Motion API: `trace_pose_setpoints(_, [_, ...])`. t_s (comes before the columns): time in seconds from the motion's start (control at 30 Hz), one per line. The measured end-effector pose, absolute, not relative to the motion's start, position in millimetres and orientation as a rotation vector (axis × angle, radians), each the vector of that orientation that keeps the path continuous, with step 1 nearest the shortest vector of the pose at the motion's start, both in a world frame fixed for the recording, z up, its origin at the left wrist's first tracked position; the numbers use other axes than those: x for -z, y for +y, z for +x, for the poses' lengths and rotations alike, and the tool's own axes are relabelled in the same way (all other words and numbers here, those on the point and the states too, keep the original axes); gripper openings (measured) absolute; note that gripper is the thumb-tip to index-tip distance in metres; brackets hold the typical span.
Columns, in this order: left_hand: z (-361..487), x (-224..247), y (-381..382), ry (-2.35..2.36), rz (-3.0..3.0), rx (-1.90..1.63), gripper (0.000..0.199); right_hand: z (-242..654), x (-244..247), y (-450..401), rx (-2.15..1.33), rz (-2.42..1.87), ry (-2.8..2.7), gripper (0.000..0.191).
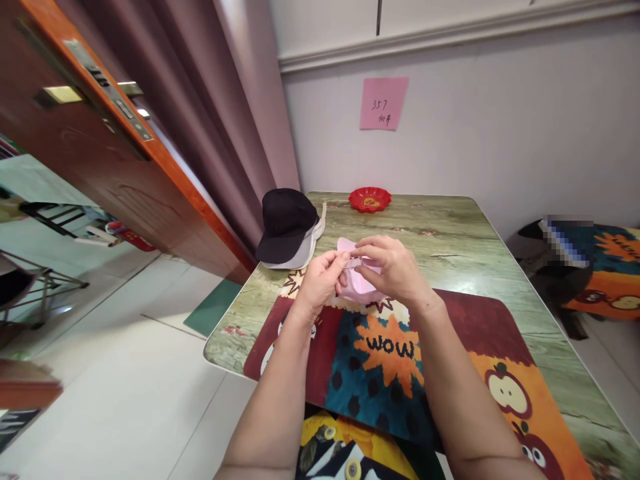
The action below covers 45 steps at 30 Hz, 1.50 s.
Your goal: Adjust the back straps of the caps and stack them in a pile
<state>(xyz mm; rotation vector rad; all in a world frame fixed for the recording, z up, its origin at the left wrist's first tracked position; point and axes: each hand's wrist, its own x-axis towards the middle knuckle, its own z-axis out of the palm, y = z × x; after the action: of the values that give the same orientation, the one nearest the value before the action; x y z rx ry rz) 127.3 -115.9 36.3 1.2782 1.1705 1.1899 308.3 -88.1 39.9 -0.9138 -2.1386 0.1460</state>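
A pink cap [361, 285] lies over the far edge of the patterned mat, partly covered by my fingers. Thumb and forefinger of my left hand [324, 277] pinch the end of its narrow strap. My right hand [393, 267] curves over the cap from the other side, its fingertips closed on the same strap. What exactly lies between the right fingertips is hard to see. To the left of my hands, a black cap [287, 223] is stacked on a white cap [306, 253], whose pale strap sticks out behind.
A red scalloped dish [370, 199] sits near the table's back edge. The colourful mat [350, 393] covers the front of the wood-patterned table [450, 233]. A pink note [384, 104] is stuck on the wall. A brown door [150, 160] and a curtain [240, 100] stand at left.
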Motion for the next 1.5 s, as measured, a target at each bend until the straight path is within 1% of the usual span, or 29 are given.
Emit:
trace_pose_setpoints(0.07, [126.2, -38.1, -117.2, 1.151, 1.247, -1.203, 0.047, 303.1, -43.4, -93.3, -0.045, -0.965, -2.144, 0.016])
trace_pose_setpoints(0.13, [124.5, -40.3, -119.1, 1.113, 1.211, -1.192, 0.043, 298.9, -46.7, -98.8, -0.025, -1.037, -2.137, 0.016])
trace_pose_setpoints(0.27, [119.2, -44.6, -122.8, 1.043, 1.149, -1.128, 0.031, 297.0, -49.9, -104.8, -0.121, -1.091, -2.103, 0.015])
trace_pose_setpoints(0.4, [115.7, -45.8, -124.7, 1.003, 1.105, -1.109, 0.03, 301.0, -49.6, -103.6, -0.243, -1.019, -2.085, 0.014])
trace_pose_setpoints(0.53, [116.1, -44.8, -126.0, 1.002, 1.177, -1.112, 0.026, 303.5, -50.2, -101.6, -0.295, -0.964, -2.032, 0.016])
trace_pose_setpoints(0.63, [117.7, -42.4, -125.5, 0.972, 1.22, -1.112, 0.028, 303.9, -51.5, -101.4, -0.324, -0.955, -2.02, 0.016])
trace_pose_setpoints(0.8, [123.0, -36.3, -121.3, 0.985, 1.172, -1.194, 0.04, 302.6, -54.2, -104.2, -0.386, -0.952, -2.024, 0.021])
trace_pose_setpoints(0.9, [126.4, -34.5, -120.8, 1.017, 1.131, -1.24, 0.044, 300.4, -55.7, -107.0, -0.415, -0.936, -2.023, 0.023])
trace_pose_setpoints(1.1, [130.2, -32.5, -122.6, 0.994, 1.087, -1.305, 0.042, 296.8, -56.0, -107.3, -0.521, -0.943, -2.006, 0.008])
trace_pose_setpoints(1.2, [132.0, -31.0, -122.3, 0.986, 1.07, -1.301, 0.042, 301.0, -54.0, -102.1, -0.665, -0.919, -1.939, 0.015])
trace_pose_setpoints(1.4, [135.9, -30.9, -121.7, 0.995, 1.11, -1.286, 0.036, 319.9, -44.1, -89.4, -1.322, -0.785, -1.588, 0.034])
trace_pose_setpoints(1.5, [138.5, -31.6, -121.3, 0.985, 1.153, -1.266, 0.036, 322.9, -39.2, -86.0, -1.447, -0.787, -1.467, 0.036])
